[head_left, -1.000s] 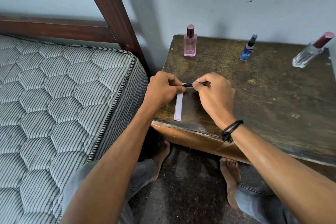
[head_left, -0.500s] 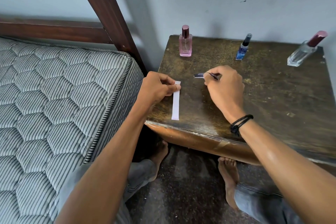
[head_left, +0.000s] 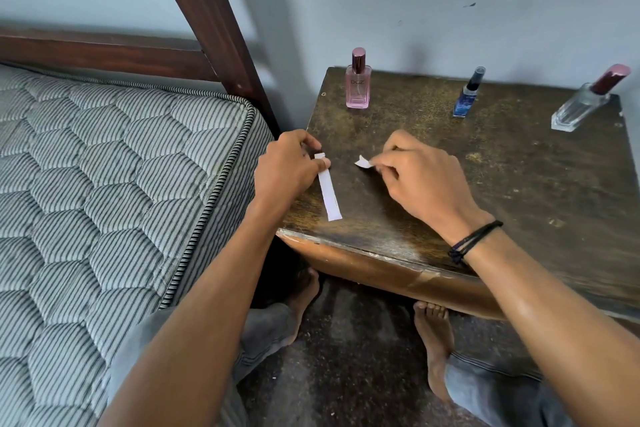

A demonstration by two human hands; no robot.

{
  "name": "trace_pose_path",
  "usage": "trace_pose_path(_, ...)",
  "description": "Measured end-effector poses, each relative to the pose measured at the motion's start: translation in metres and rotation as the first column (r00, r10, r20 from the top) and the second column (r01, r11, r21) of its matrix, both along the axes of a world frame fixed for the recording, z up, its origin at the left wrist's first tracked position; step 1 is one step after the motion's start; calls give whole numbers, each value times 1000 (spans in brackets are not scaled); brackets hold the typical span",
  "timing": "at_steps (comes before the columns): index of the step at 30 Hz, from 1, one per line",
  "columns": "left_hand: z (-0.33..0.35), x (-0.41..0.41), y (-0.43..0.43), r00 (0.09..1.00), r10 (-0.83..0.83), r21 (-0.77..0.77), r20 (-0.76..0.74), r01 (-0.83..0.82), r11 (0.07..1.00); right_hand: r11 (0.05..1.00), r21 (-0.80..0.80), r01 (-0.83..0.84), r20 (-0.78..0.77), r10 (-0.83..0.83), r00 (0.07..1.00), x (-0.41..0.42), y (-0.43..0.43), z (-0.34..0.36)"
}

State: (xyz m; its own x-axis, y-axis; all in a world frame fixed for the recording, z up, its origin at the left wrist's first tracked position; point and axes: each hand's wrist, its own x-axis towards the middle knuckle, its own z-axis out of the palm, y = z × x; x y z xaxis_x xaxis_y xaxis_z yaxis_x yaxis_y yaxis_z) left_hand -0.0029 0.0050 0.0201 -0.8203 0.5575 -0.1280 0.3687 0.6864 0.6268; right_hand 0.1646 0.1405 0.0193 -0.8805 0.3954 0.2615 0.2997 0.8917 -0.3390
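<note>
A narrow white paper strip (head_left: pixel 330 198) lies flat on the dark wooden bedside table (head_left: pixel 502 191), near its front left corner. My left hand (head_left: pixel 287 173) pinches the strip's far end against the tabletop. My right hand (head_left: pixel 422 180) hovers to the right of the strip, apart from it. Its thumb and fingertips pinch a small white scrap of paper (head_left: pixel 363 162) just above the table. Whether a thin tool still lies inside that hand is unclear.
Three bottles stand along the table's back edge: a pink perfume bottle (head_left: pixel 358 83), a small blue bottle (head_left: pixel 465 97) and a clear bottle with a dark red cap (head_left: pixel 585 104). A striped mattress (head_left: pixel 104 184) and a wooden bedpost (head_left: pixel 207 21) are on the left. Bare feet rest below.
My right hand has drawn away rightward from the strip's top end. It showed a thin dark tool earlier and now shows a small white scrap. My left hand stays on the strip.
</note>
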Motion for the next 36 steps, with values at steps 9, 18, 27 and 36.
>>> trace_pose_path(9, 3, 7, 9, 952, -261, 76, -160, 275, 958, 995, -100, -30, 187, 48, 981, 5, 5, 10)
trace_pose_path(18, -6, 24, 15, 885, -393, -4, -250, 405, 914, 981, -173, -82, 224, 121, 967, 5, 8, 14)
trace_pose_path(27, -5, 26, 20, 898, -346, 18, -271, 365, 931, 956, -293, -28, 155, 77, 985, 0, 15, 16)
trace_pose_path(36, 4, 20, 22, 926, -298, 81, -231, 323, 943, 879, -411, 242, 43, -246, 968, -14, 39, 21)
